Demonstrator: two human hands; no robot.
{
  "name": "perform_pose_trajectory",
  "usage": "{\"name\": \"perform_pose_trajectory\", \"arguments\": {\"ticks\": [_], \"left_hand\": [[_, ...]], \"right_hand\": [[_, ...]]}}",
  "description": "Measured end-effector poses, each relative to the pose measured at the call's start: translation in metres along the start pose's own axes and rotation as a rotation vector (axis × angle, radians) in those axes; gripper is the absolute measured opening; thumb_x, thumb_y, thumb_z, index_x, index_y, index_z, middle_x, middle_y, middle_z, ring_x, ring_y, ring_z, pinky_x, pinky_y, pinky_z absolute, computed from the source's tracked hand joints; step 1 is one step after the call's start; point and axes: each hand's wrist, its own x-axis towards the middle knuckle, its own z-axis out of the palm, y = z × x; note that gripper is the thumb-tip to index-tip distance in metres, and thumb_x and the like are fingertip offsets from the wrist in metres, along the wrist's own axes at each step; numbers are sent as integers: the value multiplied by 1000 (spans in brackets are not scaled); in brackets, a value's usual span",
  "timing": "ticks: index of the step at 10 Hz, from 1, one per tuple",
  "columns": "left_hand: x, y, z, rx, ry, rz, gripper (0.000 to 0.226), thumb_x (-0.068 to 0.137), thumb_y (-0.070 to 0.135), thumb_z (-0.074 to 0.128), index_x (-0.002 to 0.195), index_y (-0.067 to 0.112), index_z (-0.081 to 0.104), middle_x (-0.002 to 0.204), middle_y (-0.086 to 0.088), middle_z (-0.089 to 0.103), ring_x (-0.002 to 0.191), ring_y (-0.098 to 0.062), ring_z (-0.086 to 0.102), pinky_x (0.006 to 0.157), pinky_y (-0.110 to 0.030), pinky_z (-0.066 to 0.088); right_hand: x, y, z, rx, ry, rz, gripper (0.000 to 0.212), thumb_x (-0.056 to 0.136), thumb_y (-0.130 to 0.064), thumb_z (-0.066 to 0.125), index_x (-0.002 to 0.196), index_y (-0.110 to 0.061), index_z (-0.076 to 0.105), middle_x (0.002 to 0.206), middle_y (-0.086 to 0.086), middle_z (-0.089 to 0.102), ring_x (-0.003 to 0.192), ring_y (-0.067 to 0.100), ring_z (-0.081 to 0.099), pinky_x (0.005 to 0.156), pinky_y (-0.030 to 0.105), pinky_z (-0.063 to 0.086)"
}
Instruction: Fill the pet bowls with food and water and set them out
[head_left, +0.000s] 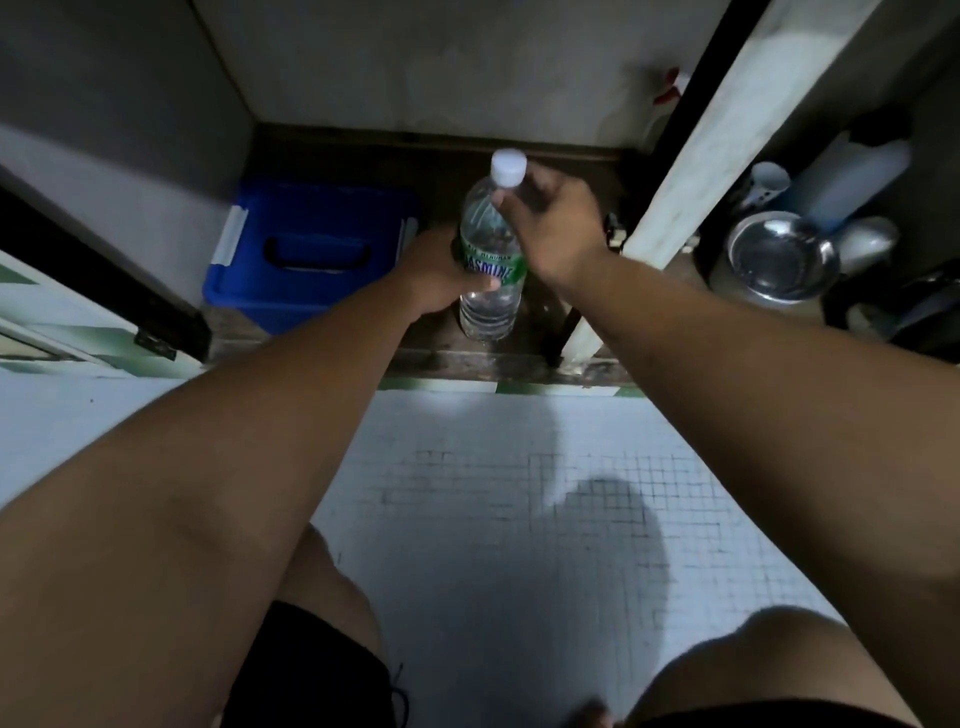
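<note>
I see my left hand (434, 275) wrapped round the middle of the water bottle (488, 309), thumb laid across the green label. My right hand (556, 223) is higher up, thumb and fingers curled about the neck just under the white cap (509, 166). Both hands are clamped on the one bottle, close together, left low and right high. The bottle stands upright, its base on or just above the dark wooden floor (343, 156) of an open cupboard; I cannot tell whether it is touching.

That cupboard floor is worn and stained, with a scuffed front edge below my wrists. A pale back wall (441, 67) rises beyond the hands. Left of my left hand, a blue lidded box (306, 254) with a recessed dark handle sits on the same boards, near the bottle but apart from it. Farther left, an open door (104, 275) with a dark edge swings out.

Right of my right hand, a white upright partition (717, 130) divides the cupboard. Past it, in the next bay, lies a steel bowl (779, 257), with a white cup (769, 182) beyond it and dim clutter around. A spray bottle (670, 98) with a red trigger stands at the back, beyond my right hand.

Under my forearms, nearer to me, runs a floor (519, 493) of small pale tiles, shadowed in patches. The light is low throughout.
</note>
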Motion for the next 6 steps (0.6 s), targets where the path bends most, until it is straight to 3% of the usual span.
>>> {"name": "perform_pose_trajectory", "arguments": {"ticks": [1,2,3,4,5,6], "left_hand": [[-5,5,3,63,-1,6,62,86,20,79,142,17,54,144,-2,58,138,-19,45,100,-17,23],[-29,19,-5,33,12,-63,67,84,22,81,144,15,50,140,-2,60,131,-20,54,107,-32,42],[-76,57,-23,11,-26,-149,70,85,22,81,146,15,48,137,2,60,125,-15,55,104,-30,43],[-120,102,-48,35,-67,-201,61,83,29,83,137,18,58,127,3,65,119,-13,59,87,-17,42],[-155,157,-76,33,-45,-218,48,81,29,84,124,18,65,109,8,66,103,-9,63,78,-12,45],[-185,204,-93,3,-12,-209,38,82,20,82,117,14,68,108,0,71,99,-15,67,88,-23,54]], "right_hand": [[-3,6,-2,-66,-30,43,57,86,-43,65,138,-23,56,130,-2,65,120,14,60,104,40,50],[-13,-5,-5,-296,-165,164,82,78,-59,61,149,-25,38,141,3,56,126,25,56,106,41,47],[-41,-46,-21,-339,-312,322,80,80,-55,64,148,-23,38,138,2,58,121,24,58,104,33,47],[-74,-98,-43,-274,-357,366,61,84,-47,68,136,-20,55,124,-2,65,111,17,63,94,24,48],[-99,-156,-66,-240,-400,421,61,85,-51,67,135,-17,57,122,1,66,108,19,63,93,25,50],[-115,-207,-88,-281,-405,403,67,87,-55,63,139,-15,53,128,8,65,114,25,62,91,25,48]]}}
